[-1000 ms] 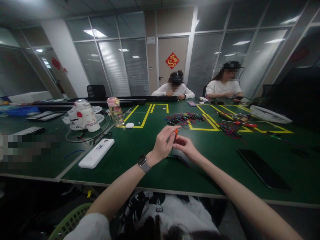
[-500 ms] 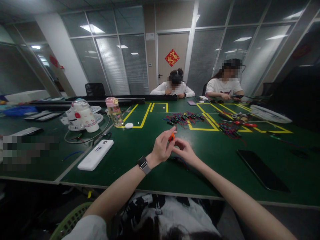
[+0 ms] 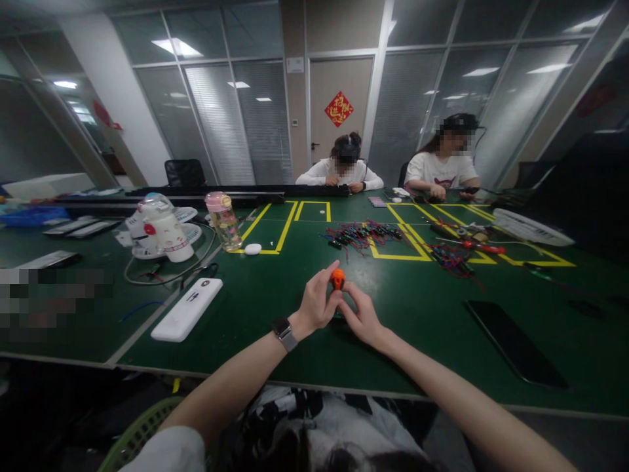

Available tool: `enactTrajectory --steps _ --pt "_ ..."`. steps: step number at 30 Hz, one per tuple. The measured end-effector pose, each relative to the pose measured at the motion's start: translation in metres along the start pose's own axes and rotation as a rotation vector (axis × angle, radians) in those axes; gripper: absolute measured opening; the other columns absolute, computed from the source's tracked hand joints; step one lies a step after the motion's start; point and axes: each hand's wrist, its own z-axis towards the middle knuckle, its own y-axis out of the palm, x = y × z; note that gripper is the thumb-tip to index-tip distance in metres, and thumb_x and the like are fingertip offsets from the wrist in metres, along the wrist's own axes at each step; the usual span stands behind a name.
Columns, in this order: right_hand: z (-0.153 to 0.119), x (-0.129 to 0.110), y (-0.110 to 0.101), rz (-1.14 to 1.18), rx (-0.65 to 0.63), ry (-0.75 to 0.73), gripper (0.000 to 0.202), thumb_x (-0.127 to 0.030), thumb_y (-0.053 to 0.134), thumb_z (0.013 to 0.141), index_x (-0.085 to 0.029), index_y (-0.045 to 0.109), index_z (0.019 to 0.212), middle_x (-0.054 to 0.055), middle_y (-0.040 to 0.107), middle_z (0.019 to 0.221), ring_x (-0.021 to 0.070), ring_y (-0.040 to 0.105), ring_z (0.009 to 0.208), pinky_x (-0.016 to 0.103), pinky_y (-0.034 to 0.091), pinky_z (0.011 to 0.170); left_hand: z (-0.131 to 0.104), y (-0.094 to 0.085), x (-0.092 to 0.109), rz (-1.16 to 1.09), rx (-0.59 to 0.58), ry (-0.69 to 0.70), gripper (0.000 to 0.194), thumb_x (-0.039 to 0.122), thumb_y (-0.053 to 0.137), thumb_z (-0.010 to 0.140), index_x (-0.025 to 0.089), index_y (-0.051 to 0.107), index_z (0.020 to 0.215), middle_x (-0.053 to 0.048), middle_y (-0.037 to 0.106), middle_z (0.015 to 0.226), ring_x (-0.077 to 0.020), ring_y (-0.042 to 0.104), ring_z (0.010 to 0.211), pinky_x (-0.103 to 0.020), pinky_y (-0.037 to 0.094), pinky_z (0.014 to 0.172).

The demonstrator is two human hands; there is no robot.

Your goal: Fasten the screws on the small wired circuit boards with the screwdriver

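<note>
A small object with a rounded orange top and black sides (image 3: pixel 338 280) stands upright between my two hands, above the green table. My left hand (image 3: pixel 317 298), with a watch on its wrist, is closed on it, one finger stretched along its far side. My right hand (image 3: pixel 362 313) is closed too, its fingertips pressed against the object's right side near my left thumb. The lower end is hidden by my fingers. A dark part (image 3: pixel 339 316) shows just beneath the hands; what it is I cannot make out.
Beyond my hands lies a heap of small wired parts (image 3: pixel 361 235), with another bunch (image 3: pixel 455 257) to its right beside red-handled tools (image 3: pixel 484 247). A white power bank (image 3: pixel 188 310), bottles (image 3: pixel 223 221) and a black phone (image 3: pixel 515 343) flank me. Two people sit across the table.
Both hands have come slightly lower. The orange object has turned upright and shows more plainly between the fingers. Across the table, the right-hand person's hands have moved apart.
</note>
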Motion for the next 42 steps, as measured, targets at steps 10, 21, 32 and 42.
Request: enactTrajectory --steps 10,21,32,42 --pt "0.001 -0.002 -0.003 0.048 -0.014 0.084 0.013 -0.029 0.051 0.09 -0.02 0.059 0.096 0.012 0.066 0.098 0.0254 0.062 0.089 0.038 0.05 0.079 0.0 0.001 0.0 0.039 -0.004 0.017 0.052 0.035 0.035 0.097 0.013 0.029 0.144 -0.013 0.065 0.103 -0.0221 0.064 0.089 -0.036 0.052 0.08" --pt "0.008 -0.003 -0.006 0.043 0.008 0.057 0.014 -0.029 0.053 0.09 -0.02 0.063 0.092 0.009 0.067 0.087 0.0245 0.063 0.086 0.036 0.051 0.078 0.005 0.005 0.005 -0.034 0.097 0.027 0.048 0.026 0.035 0.098 0.016 0.028 0.145 -0.015 0.064 0.111 -0.0213 0.064 0.098 -0.037 0.052 0.087" --pt "0.011 -0.002 -0.016 0.007 0.009 -0.013 0.013 -0.023 0.057 0.086 -0.021 0.067 0.093 0.011 0.07 0.095 0.0272 0.064 0.093 0.039 0.053 0.081 0.019 0.004 0.014 -0.091 0.096 0.033 0.034 0.021 0.039 0.097 0.017 0.047 0.13 -0.011 0.067 0.104 -0.0194 0.064 0.091 -0.035 0.053 0.081" --pt "0.034 -0.005 -0.016 0.184 0.05 0.147 0.009 -0.023 0.066 0.076 -0.018 0.067 0.083 0.005 0.067 0.082 0.0214 0.06 0.077 0.033 0.05 0.075 0.026 0.0 0.016 -0.004 0.088 0.108 0.037 0.019 0.046 0.093 0.017 0.049 0.13 -0.013 0.063 0.115 -0.0218 0.059 0.107 -0.039 0.051 0.091"
